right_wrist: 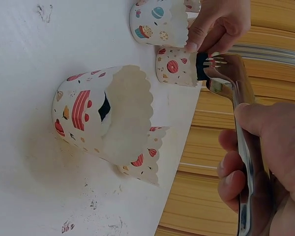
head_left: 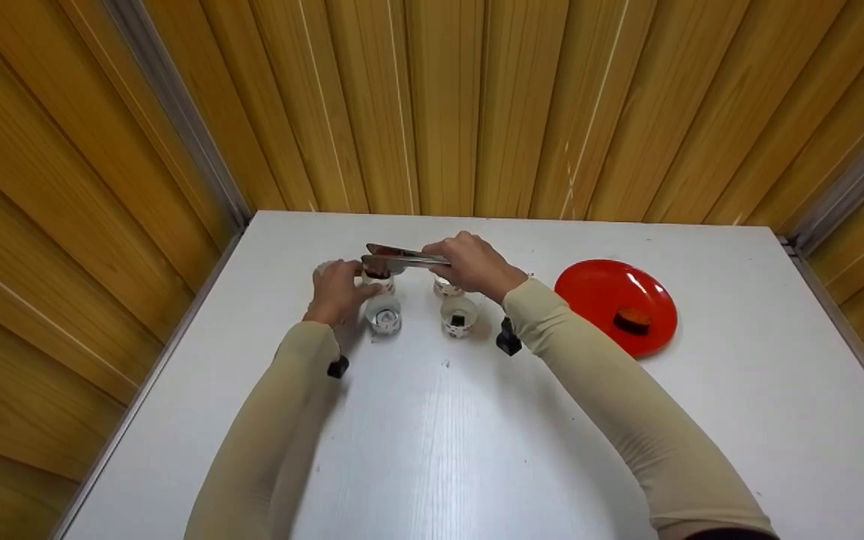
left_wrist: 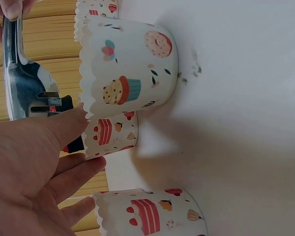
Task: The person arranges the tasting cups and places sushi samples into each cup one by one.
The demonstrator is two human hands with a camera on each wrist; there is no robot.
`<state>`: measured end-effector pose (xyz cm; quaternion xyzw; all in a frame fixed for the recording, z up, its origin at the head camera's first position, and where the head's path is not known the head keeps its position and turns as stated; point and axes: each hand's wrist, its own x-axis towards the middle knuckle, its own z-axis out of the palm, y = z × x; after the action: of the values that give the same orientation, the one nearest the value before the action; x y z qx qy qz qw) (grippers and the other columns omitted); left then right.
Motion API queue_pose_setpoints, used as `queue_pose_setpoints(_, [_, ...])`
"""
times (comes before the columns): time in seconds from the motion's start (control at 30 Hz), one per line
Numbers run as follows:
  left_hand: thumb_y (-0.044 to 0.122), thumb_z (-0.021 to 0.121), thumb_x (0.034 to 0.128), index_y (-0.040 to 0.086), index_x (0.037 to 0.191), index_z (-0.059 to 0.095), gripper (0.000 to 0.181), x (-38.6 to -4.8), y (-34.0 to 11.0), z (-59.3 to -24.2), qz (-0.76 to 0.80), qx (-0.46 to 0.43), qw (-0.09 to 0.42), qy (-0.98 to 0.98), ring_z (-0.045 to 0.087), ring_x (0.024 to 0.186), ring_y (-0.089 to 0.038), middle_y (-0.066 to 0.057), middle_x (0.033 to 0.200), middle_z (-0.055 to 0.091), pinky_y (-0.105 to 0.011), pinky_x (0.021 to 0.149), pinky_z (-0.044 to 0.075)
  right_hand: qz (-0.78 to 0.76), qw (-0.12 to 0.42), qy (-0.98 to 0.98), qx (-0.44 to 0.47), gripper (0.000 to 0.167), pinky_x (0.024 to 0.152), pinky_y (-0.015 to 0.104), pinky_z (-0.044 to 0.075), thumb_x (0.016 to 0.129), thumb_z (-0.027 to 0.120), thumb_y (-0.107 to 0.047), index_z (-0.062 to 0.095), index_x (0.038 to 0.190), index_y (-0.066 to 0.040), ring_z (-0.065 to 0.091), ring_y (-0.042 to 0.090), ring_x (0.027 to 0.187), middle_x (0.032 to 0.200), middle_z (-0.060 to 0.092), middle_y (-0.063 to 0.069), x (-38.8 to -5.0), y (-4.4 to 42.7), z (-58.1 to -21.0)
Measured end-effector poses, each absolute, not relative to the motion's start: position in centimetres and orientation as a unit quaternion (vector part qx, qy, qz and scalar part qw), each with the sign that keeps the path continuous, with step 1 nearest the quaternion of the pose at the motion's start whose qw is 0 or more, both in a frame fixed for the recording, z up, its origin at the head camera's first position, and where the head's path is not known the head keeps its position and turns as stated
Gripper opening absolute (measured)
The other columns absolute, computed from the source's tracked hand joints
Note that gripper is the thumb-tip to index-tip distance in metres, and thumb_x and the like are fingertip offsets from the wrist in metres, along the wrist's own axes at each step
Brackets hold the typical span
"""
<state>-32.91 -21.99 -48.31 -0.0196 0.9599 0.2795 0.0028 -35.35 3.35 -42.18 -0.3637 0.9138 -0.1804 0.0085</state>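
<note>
My right hand (head_left: 477, 262) grips metal tongs (head_left: 409, 259), which reach left over the back-left paper baking cup (right_wrist: 174, 68). Between the tong tips is a dark-sided sushi piece (right_wrist: 202, 67) with some red on it, at that cup's mouth; whether it touches the rim I cannot tell. The left hand (head_left: 338, 291) holds the same cup by its rim, thumb on the near side and fingers on the far side. Close to the left thumb stands the front-left cup (left_wrist: 132, 64), printed with cupcakes and a donut.
The front-right cup (head_left: 457, 328) has a dark piece inside. Behind it, partly covered by the right hand, is a back-right cup (head_left: 445, 287). A red plate (head_left: 589, 285) on the right bears an orange-topped sushi piece (head_left: 632, 321). Wood-patterned walls (head_left: 447, 112) enclose the white table (head_left: 432, 420).
</note>
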Motion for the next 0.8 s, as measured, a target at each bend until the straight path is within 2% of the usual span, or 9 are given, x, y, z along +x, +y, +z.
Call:
queue_pose_setpoints(0.23, [0.034,0.077,0.0938,0.010,0.122,0.072,0.037,-32.8,-22.0,-48.3,0.292,-0.017,0.005,0.956,0.053,0.123,-0.029,-0.007,0.121,0.068,-0.049,0.120,0.017,-0.185,0.012,0.912,-0.367,0.023,0.057,0.027,0.044,0.102,0.065,-0.016,0.074,0.123,-0.013,0.056,0.014,0.066,0.102,0.075,0.005,-35.4,3.4,-42.6])
queue_pose_setpoints(0.57, [0.032,0.077,0.0942,0.010,0.119,0.073,0.033,-32.9,-21.9,-48.3,0.290,-0.006,-0.003,0.957,0.053,0.123,-0.030,-0.008,0.121,0.068,-0.049,0.120,0.016,-0.178,-0.001,0.912,-0.369,0.019,0.071,0.037,0.055,0.101,0.068,-0.017,0.073,0.118,-0.010,0.061,0.016,0.074,0.101,0.075,0.006,-35.2,3.6,-43.1])
queue_pose_setpoints(0.8, [0.030,0.078,0.0935,0.008,0.123,0.073,0.037,-32.9,-22.0,-48.4,0.291,0.006,-0.007,0.957,0.055,0.120,-0.029,-0.008,0.121,0.071,-0.054,0.117,0.018,-0.177,-0.012,0.913,-0.366,0.016,0.063,0.033,0.047,0.102,0.067,-0.020,0.071,0.114,-0.011,0.056,0.016,0.068,0.089,0.071,0.004,-35.3,4.4,-43.3])
